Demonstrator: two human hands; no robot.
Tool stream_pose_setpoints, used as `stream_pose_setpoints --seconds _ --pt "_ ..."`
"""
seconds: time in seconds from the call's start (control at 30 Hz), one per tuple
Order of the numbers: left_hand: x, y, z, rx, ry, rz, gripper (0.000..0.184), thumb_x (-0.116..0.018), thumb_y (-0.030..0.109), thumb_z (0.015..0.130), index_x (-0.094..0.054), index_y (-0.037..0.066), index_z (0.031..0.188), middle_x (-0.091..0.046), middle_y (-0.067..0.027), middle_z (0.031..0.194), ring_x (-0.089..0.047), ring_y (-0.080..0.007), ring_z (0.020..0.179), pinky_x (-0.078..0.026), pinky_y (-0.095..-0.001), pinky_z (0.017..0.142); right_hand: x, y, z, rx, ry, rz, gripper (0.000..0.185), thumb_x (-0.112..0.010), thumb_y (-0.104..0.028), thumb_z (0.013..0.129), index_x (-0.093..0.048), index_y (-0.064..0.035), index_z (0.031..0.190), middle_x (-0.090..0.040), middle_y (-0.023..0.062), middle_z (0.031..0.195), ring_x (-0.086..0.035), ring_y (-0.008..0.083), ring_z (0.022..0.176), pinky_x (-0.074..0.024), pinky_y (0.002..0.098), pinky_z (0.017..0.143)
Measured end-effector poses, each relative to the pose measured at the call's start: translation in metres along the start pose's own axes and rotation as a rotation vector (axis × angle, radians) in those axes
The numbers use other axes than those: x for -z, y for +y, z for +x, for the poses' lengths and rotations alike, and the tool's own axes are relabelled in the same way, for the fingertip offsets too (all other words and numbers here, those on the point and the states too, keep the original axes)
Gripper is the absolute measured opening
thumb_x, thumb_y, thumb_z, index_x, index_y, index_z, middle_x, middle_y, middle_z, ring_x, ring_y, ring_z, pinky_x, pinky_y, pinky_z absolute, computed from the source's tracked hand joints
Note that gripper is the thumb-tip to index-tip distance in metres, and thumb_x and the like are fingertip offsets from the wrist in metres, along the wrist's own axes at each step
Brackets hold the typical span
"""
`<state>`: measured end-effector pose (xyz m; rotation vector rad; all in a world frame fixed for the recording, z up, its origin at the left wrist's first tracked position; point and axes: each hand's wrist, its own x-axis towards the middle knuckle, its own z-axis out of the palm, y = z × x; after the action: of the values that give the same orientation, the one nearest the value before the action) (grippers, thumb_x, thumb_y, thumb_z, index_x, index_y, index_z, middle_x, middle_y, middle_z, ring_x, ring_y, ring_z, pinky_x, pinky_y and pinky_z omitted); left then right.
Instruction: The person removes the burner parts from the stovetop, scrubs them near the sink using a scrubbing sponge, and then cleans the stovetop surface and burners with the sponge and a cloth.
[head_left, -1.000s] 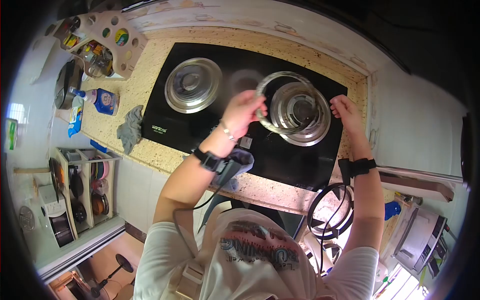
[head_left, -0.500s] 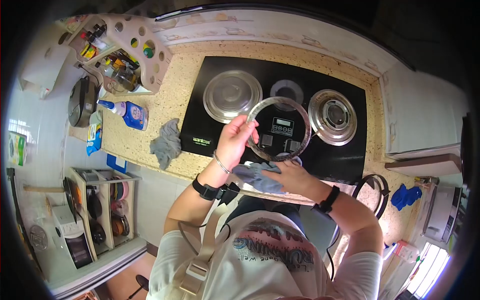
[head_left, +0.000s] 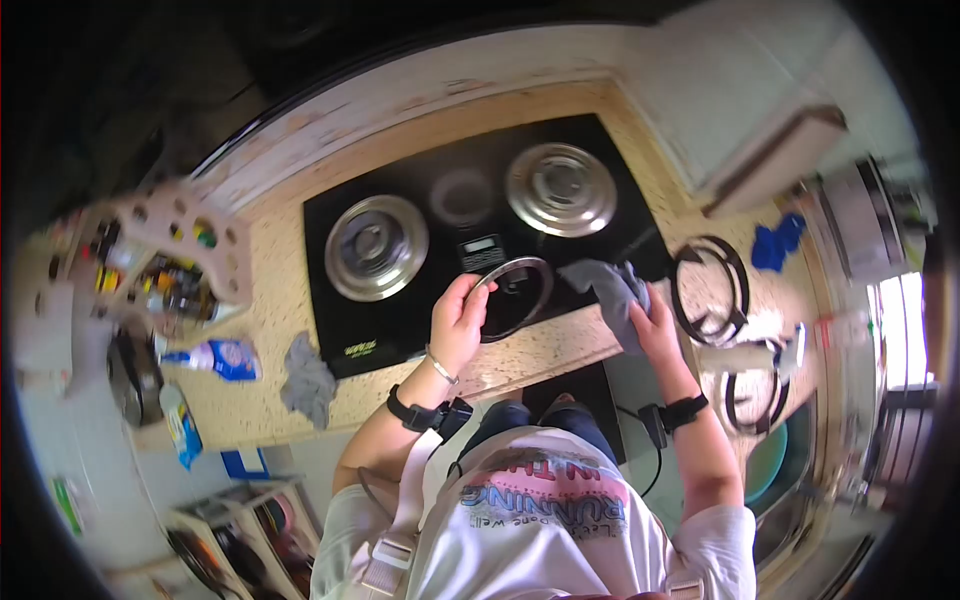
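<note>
Over the front edge of the black cooktop [head_left: 400, 325], the left hand [head_left: 458, 325], nearly closed, pinches the tilted metal ring [head_left: 548, 284] by its left rim, while the right hand [head_left: 655, 325], farther from it, grips the grey cloth [head_left: 617, 298] near the cooktop's right front corner.

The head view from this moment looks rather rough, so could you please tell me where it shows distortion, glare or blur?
Head view: fisheye distortion bows the back wall, with black corners around it; glare blows out the window at right; the spray bottle has a smeared label; the grey cloth looks soft.
</note>
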<state>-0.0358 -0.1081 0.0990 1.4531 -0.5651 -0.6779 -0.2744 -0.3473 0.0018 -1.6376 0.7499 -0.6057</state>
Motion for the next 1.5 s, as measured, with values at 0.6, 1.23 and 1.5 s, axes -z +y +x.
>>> stream_pose_setpoints --seconds 0.6,1.23,1.5 --pt "-0.192 0.002 -0.102 0.261 -0.399 -0.127 0.037 -0.043 0.034 0.105 -0.05 0.006 0.082 -0.031 0.0073 0.057 -0.026 -0.002 0.046 -0.016 -0.0216 0.043 0.258 0.028 -0.329 -0.083 0.549 -0.643 0.027 -0.068 -0.006 0.081 -0.065 -0.0049 0.108 -0.06 0.016 0.109 -0.06 0.0332 0.101 -0.0499 0.0407 0.087" --pt "-0.61 -0.028 -0.304 0.213 -1.371 0.22 0.038 -0.043 0.033 0.104 -0.06 0.006 0.084 -0.037 0.0065 0.056 -0.031 -0.004 0.049 -0.022 -0.0217 0.046 0.432 0.034 -0.568 -0.114 1.047 -0.119 0.019 -0.056 -0.001 0.087 -0.058 -0.0009 0.106 -0.055 0.0088 0.098 -0.058 0.0165 0.087 -0.0474 0.0281 0.079" --pt "-0.682 -0.01 -0.316 0.268 -1.597 0.135 0.036 -0.045 0.033 0.103 -0.052 0.008 0.078 -0.041 0.006 0.058 -0.034 -0.0046 0.049 -0.025 -0.0221 0.045 0.485 -0.037 -0.475 0.16 0.676 -0.715 0.029 -0.073 -0.016 0.076 -0.061 -0.0037 0.099 -0.06 0.0137 0.091 -0.059 0.0331 0.083 -0.0466 0.041 0.08"
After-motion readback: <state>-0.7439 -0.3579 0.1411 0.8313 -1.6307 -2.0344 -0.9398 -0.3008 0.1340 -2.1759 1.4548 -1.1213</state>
